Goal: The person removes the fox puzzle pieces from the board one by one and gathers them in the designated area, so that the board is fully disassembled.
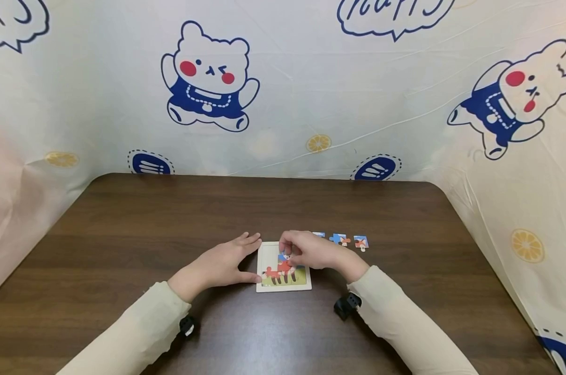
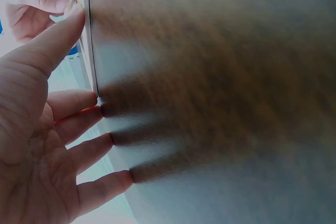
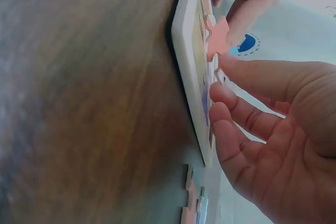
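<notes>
A small jigsaw puzzle in a pale tray (image 1: 284, 289) lies on the table, its lower part showing a red-orange animal on green. Over its upper right, my right hand (image 1: 316, 251) pinches a puzzle piece (image 3: 217, 38), which looks orange and stands tilted against the picture in the right wrist view. The fingertips partly hide that piece. At the tray's left edge rests my left hand (image 1: 221, 263), thumb by the near left side and fingers spread. In the left wrist view its fingertips touch the tabletop beside the tray.
Loose puzzle pieces (image 1: 340, 239) lie just right of the tray, beyond the right hand; one is partly hidden by it. The brown wooden table (image 1: 170, 219) runs back to a printed curtain (image 1: 283, 104). Each wrist carries a small black device (image 1: 347, 305).
</notes>
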`<state>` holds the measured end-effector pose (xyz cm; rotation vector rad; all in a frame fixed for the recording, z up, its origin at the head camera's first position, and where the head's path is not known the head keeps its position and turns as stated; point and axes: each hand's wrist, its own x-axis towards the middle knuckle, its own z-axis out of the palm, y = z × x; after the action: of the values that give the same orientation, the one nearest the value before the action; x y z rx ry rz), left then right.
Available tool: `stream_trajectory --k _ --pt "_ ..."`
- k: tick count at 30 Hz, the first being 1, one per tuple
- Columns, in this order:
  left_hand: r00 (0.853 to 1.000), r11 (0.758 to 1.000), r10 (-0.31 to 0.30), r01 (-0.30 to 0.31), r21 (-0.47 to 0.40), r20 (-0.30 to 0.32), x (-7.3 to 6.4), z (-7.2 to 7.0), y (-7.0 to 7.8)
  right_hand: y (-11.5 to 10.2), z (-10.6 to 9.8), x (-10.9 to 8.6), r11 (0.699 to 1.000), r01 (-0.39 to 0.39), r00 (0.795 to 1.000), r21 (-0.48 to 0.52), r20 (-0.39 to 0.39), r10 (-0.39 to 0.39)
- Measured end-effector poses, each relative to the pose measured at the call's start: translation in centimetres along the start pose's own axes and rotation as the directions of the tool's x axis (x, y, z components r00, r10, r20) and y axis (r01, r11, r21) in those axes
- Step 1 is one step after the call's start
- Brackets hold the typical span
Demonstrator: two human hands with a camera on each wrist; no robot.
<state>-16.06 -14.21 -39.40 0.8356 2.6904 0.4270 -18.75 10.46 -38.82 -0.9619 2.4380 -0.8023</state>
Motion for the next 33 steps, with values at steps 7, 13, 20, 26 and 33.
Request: stream_trajectory --k 7,13,20,26,33 --pt "1.000 1.000 -0.011 0.011 0.004 0.003 0.02 0.24 0.02 0.18 0.26 0.38 0.999 -0.004 1.000 0.041 -0.009 0.004" --pt "1.000 1.000 -0.008 0.008 0.008 0.001 0.05 0.22 0.09 0.34 0.34 0.52 0.999 -0.008 1.000 0.052 -0.016 0.008" --pt "1.000 1.000 -0.006 0.006 0.013 -0.003 0.07 0.14 0.22 0.68 0.28 0.52 0.994 0.010 0.999 0.107 -0.040 -0.006" --pt "1.000 1.000 -0.006 0.006 0.012 -0.002 0.11 0.19 0.17 0.54 0.14 0.38 0.988 0.017 0.999 0.156 -0.032 -0.012" --pt "1.000 1.000 -0.015 0.015 0.011 -0.001 0.15 0.20 0.13 0.48 0.13 0.20 0.975 0.040 0.999 0.217 -0.029 -0.034"
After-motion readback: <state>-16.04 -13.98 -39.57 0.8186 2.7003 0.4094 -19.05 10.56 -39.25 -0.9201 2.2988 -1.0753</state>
